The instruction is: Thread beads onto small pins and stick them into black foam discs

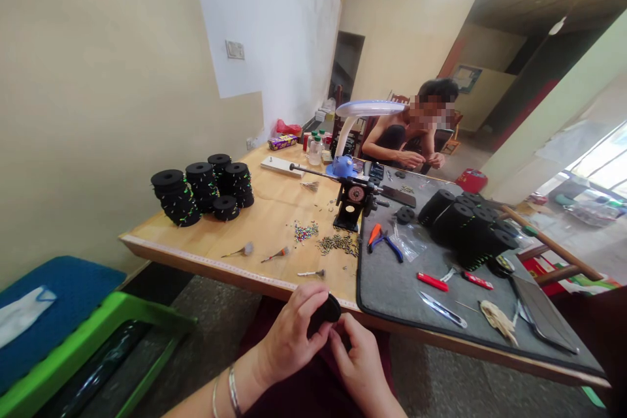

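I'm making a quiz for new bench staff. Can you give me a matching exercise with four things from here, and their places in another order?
Things:
1 disc
2 pliers
3 beads
4 lamp

Places:
a on the grey mat
b scattered on the bare table
c arching above the winder
d in the left hand

Pairs: 1-d; 2-a; 3-b; 4-c
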Demonstrator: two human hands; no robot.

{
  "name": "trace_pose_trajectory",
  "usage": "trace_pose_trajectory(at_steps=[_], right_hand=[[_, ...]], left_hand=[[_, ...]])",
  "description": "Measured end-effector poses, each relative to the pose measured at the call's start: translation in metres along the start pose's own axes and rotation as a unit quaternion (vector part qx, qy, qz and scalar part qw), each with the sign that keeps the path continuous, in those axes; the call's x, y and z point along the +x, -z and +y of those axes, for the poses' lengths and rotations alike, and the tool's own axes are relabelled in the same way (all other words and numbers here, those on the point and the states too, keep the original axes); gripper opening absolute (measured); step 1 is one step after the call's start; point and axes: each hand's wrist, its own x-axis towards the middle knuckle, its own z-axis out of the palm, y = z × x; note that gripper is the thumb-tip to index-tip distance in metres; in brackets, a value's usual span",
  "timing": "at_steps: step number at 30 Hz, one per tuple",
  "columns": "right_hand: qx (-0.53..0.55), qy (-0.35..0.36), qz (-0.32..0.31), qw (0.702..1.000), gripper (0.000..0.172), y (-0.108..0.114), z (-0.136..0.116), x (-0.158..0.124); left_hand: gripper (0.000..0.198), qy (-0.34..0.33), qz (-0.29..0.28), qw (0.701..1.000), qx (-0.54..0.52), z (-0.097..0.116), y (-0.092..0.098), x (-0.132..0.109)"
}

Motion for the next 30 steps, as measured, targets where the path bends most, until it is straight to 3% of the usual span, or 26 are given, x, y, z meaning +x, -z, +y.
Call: trace_pose_trajectory(at_steps=[5,9,12,16,20,25,30], right_hand=[[-0.179,0.106,0.009,0.978,0.015,0.011,-0.006,0.001],[-0.272,0.179,-0.010,0.946,0.020,0.022,-0.011,0.007],[-0.254,0.191,-0.063,0.946,0.018,0.031,-0.016,0.012],[-0.140,0.145,-0.122,0.972,0.013,0.041,-0.021,0.017],[0.002,0.032,-0.142,0.989,0.007,0.044,-0.018,0.018],[0.138,-0.060,-0.145,0.978,0.009,0.038,-0.007,0.013],[0.196,-0.087,-0.166,0.962,0.014,0.032,-0.004,0.006]], left_hand=[[0.050,0.211,-0.030,0.975,-0.060,0.007,0.005,0.013],[0.033,0.367,-0.139,0.907,-0.153,0.005,0.006,0.021],[0.028,0.441,-0.193,0.844,-0.236,0.002,0.005,0.020],[0.019,0.494,-0.239,0.780,-0.300,0.002,0.009,0.020],[0.016,0.532,-0.240,0.715,-0.386,0.004,0.011,0.020],[0.017,0.553,-0.227,0.642,-0.479,0.001,0.010,0.015],[0.016,0.544,-0.195,0.609,-0.543,-0.005,0.008,0.006]])
